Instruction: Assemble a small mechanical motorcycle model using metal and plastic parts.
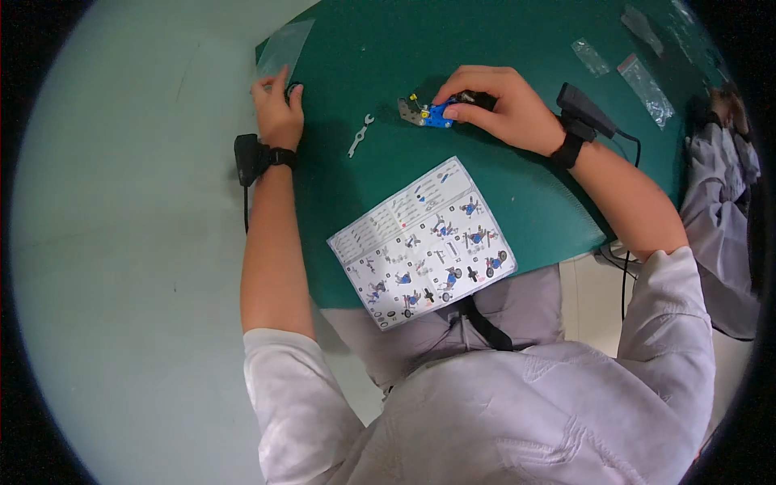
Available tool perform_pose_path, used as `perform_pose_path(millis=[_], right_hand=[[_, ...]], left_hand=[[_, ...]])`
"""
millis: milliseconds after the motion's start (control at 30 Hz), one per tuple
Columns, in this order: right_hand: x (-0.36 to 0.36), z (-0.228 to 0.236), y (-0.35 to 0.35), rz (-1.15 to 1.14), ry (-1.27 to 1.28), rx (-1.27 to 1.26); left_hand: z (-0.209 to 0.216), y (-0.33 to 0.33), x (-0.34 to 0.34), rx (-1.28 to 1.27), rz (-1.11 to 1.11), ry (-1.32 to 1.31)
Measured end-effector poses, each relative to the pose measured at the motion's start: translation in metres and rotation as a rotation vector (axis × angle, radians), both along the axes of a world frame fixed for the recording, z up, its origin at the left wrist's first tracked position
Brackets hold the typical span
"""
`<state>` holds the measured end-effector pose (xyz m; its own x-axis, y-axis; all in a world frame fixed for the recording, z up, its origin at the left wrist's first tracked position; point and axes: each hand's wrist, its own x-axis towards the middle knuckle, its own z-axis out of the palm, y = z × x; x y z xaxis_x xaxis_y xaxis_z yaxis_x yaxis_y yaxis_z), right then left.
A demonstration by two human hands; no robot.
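Observation:
At the table's left edge my left hand [277, 107] has its fingers and thumb apart. A small black round part [295, 87], like a tyre, shows at the gap by the thumb; I cannot tell how far the fingers touch it. A clear plastic sheet or bag [288, 47] lies just beyond the fingertips. My right hand [493, 99] pinches a partly built toy model [436, 117] with blue, grey, black and yellow parts, its grey end pointing left. Between the hands lies a small silver double-ended wrench [361, 136].
A printed picture instruction sheet [424, 242] lies tilted at the near edge of the green table [347, 48], partly over my lap. Small clear bags [645, 90] lie at the far right. Cables hang from the black devices [584, 111] on my wrists. Grey cloth [715, 194] is at the right.

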<state>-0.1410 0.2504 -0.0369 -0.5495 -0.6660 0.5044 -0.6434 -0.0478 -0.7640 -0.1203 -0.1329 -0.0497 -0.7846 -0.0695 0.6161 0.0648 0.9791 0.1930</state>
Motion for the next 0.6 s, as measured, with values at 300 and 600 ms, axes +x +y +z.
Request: perform_pose_path(millis=[300, 600], right_hand=[[-0.001, 0.001, -0.003, 0.058, -0.127, 0.017], [0.002, 0.005, 0.003, 0.083, -0.105, -0.070]], left_hand=[[0.027, 0.009, 0.022, 0.600, -0.047, -0.065], [0.034, 0.157, 0.090, 1.422, -0.418, -0.188]])
